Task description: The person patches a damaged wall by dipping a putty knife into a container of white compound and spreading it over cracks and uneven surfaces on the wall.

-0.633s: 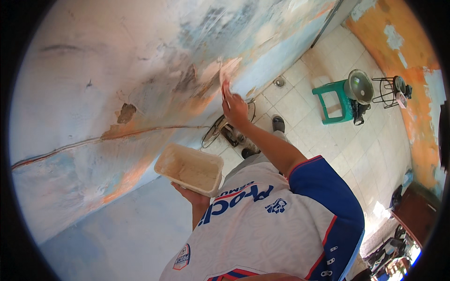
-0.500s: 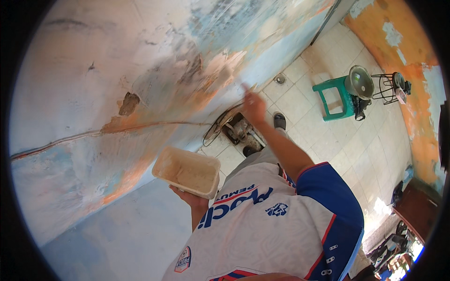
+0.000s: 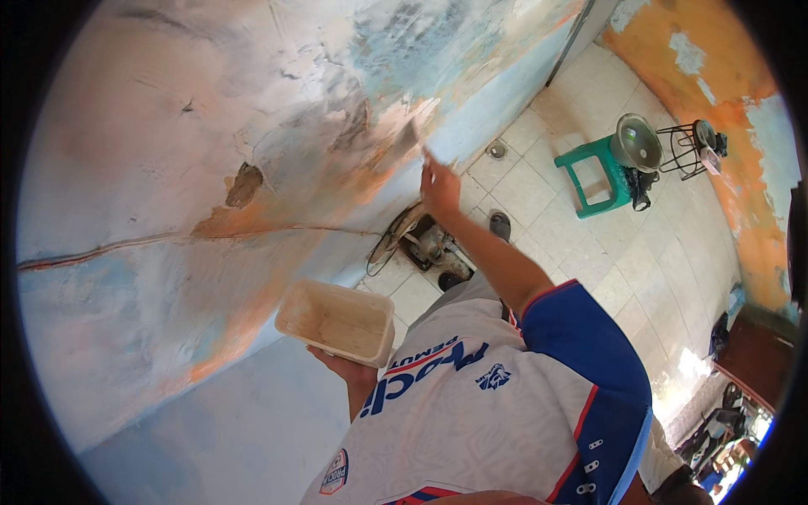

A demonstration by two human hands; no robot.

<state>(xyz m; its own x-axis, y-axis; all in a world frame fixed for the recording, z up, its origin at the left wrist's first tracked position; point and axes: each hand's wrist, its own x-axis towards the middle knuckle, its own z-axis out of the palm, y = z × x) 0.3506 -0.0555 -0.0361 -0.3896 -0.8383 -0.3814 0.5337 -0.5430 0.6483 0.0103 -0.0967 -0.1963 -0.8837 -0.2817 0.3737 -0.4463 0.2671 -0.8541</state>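
Note:
My right hand (image 3: 440, 187) is closed on the handle of a putty knife (image 3: 411, 137). Its flat blade lies against or very close to the patchy wall (image 3: 311, 168), at a pale and orange-stained stretch. Lower down, my left hand (image 3: 345, 364) grips a cream rectangular plastic tub (image 3: 335, 324) from below, its fingers partly hidden by it. Pale residue coats the tub's inside. The wall carries blue, white and orange patches, a broken hole (image 3: 245, 185) and a long crack or cable line (image 3: 126, 248).
A broken floor opening (image 3: 425, 244) with pipes and a hose lies by my feet. Farther right stand a green plastic stool (image 3: 596, 177), a grey basin (image 3: 637, 143) and a black metal stand (image 3: 682, 151). A round drain (image 3: 497, 150) sits near the wall base.
My right hand has moved slightly left and toward the wall, and the putty knife's blade now shows clearly. The left hand still holds the tub in nearly the same place.

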